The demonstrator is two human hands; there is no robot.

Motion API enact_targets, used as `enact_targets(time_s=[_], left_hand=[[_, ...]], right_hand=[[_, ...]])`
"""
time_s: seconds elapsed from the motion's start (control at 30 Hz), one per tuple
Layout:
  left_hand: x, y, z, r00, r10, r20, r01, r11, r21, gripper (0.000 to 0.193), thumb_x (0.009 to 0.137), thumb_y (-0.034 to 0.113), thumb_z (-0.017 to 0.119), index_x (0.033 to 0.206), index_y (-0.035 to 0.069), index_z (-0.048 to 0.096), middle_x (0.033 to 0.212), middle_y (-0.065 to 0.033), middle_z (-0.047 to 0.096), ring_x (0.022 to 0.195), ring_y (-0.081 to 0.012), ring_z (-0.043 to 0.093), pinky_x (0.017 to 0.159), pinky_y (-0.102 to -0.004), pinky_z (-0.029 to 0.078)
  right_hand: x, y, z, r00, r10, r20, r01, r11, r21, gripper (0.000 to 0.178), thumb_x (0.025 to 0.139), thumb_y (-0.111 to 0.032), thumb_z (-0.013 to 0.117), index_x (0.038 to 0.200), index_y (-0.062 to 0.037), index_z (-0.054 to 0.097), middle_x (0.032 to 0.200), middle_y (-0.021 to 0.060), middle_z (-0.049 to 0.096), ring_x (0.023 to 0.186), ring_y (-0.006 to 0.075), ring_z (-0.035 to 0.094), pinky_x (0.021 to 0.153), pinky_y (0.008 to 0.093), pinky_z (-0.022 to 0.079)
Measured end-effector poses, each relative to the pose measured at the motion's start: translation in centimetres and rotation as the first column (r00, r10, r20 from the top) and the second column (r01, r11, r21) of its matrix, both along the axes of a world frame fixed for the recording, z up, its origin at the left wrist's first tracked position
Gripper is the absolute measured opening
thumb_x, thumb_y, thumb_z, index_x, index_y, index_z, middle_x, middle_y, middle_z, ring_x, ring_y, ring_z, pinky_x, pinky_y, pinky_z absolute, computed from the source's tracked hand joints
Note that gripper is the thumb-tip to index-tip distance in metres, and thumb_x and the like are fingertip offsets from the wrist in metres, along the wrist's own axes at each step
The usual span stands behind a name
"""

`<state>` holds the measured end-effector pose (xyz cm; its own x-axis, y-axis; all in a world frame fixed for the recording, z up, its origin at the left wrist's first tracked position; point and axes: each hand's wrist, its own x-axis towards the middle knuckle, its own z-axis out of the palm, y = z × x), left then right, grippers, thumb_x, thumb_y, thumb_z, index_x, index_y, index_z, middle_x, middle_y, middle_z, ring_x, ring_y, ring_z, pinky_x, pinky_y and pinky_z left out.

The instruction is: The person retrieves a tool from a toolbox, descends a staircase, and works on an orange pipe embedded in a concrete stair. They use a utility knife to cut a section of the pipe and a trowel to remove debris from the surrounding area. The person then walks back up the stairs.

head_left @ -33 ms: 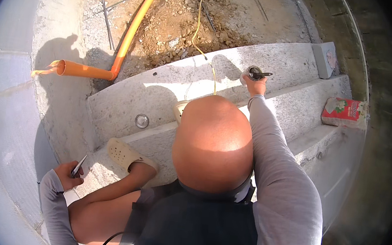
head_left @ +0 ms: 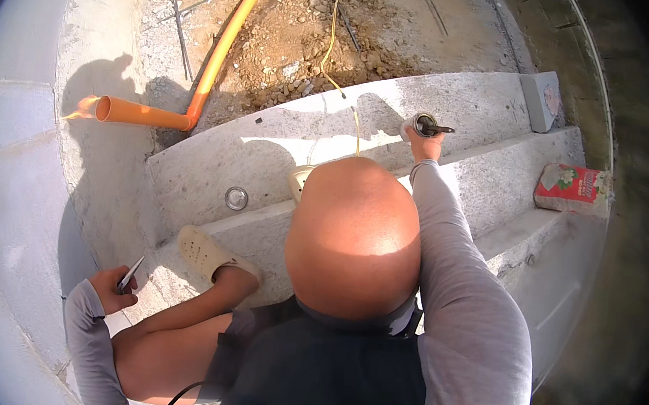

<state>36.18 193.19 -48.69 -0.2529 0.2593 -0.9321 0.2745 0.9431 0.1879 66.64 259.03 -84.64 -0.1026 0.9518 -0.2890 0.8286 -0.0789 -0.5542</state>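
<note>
- The fingers of the right hand (head_left: 424, 143) are clamped on a small dark tool (head_left: 437, 127) set against a round metal fitting (head_left: 424, 124) in the upper face of the concrete step, at about one o'clock from the bald head (head_left: 354, 237) that fills the middle of the view.
- The right arm, in a grey sleeve (head_left: 463, 296), stretches from the lower right up to that fitting.
- The fingers of the left hand (head_left: 111, 288) are closed around a slim silver pen-like tool (head_left: 130, 273), low in the view at about eight o'clock, well apart from the right hand.
- A bare knee and shin run from the left hand toward a pale sandal (head_left: 207, 252) planted on the lower concrete step (head_left: 258, 235).
- A second round metal fitting (head_left: 236, 198) sits in the riser just above the sandal, at about ten o'clock from the head.
- A thin yellow cord (head_left: 331, 53) trails from the dirt at twelve o'clock down over the top step (head_left: 461, 106).
- An orange pipe (head_left: 222, 49) runs across the rubble and bends to an open end at ten o'clock.
- A red and green printed sack (head_left: 571, 189) lies on a step at three o'clock; a grey block (head_left: 541, 100) rests near the top step's right end.
- Hard sunlight throws the person's shadow on the curved concrete wall (head_left: 19, 170) at nine o'clock.
</note>
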Motion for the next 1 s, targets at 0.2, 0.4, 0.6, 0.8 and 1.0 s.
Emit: enact_targets(time_s=[0.2,0.4,0.6,0.8,1.0], left_hand=[[0.6,1.7,3.6,0.997,-0.066,-0.039,0.066,0.998,-0.009,0.025,0.079,0.018,0.074,0.099,0.005,0.065,0.081,-0.0116,0.069,0.077,-0.024,0.069,0.072,-0.0369,0.053],[1.4,0.5,3.4,0.997,-0.04,-0.069,0.046,0.995,0.092,0.018,0.083,0.016,0.067,0.099,0.007,0.065,0.083,-0.0119,0.069,0.078,-0.0264,0.069,0.074,-0.0379,0.053],[1.5,-0.3,4.2,0.998,-0.05,-0.044,0.054,0.994,0.094,0.019,0.084,0.016,0.065,0.1,0.007,0.064,0.083,-0.0122,0.068,0.077,-0.0268,0.068,0.073,-0.0388,0.053],[1.1,-0.1,3.3,0.996,-0.081,-0.033,0.087,0.968,0.235,0.017,0.082,0.011,0.065,0.098,0.004,0.064,0.073,-0.0117,0.066,0.066,-0.0256,0.065,0.066,-0.038,0.051],[1.4,-1.4,2.3,0.999,-0.042,-0.033,0.049,0.976,0.213,0.018,0.08,0.01,0.065,0.098,0.005,0.065,0.077,-0.0161,0.069,0.075,-0.0333,0.069,0.071,-0.041,0.053]], right_hand=[[0.3,-2.5,-2.3,0.99,0.007,0.139,-0.009,1.0,0.016,0.095,0.065,-0.048,0.089,0.134,0.0002,0.045,0.123,0.0209,0.067,0.116,0.0362,0.065,0.099,0.0416,0.05],[-4.6,-0.9,4.8,0.502,0.603,0.62,-0.442,0.795,-0.416,0.081,0.07,-0.044,0.088,0.13,-0.003,0.053,0.118,0.0188,0.07,0.11,0.0356,0.067,0.093,0.0431,0.052],[-22.3,-8.2,17.5,-0.549,0.797,0.253,-0.457,-0.033,-0.889,0.068,0.074,-0.04,0.087,0.127,-0.0061,0.061,0.113,0.0167,0.072,0.103,0.0349,0.069,0.087,0.0446,0.055],[-31.3,-17.5,14.9,-0.825,0.46,0.328,-0.565,-0.681,-0.466,0.059,0.066,-0.034,0.086,0.112,-0.0025,0.066,0.091,0.0166,0.071,0.092,0.0361,0.07,0.082,0.0466,0.055],[-28.5,-35.0,2.7,-0.829,0.431,0.357,-0.538,-0.79,-0.296,0.1,0.071,-0.038,0.09,0.151,-0.0127,0.035,0.147,0.0178,0.047,0.122,0.0371,0.059,0.092,0.0425,0.056]])
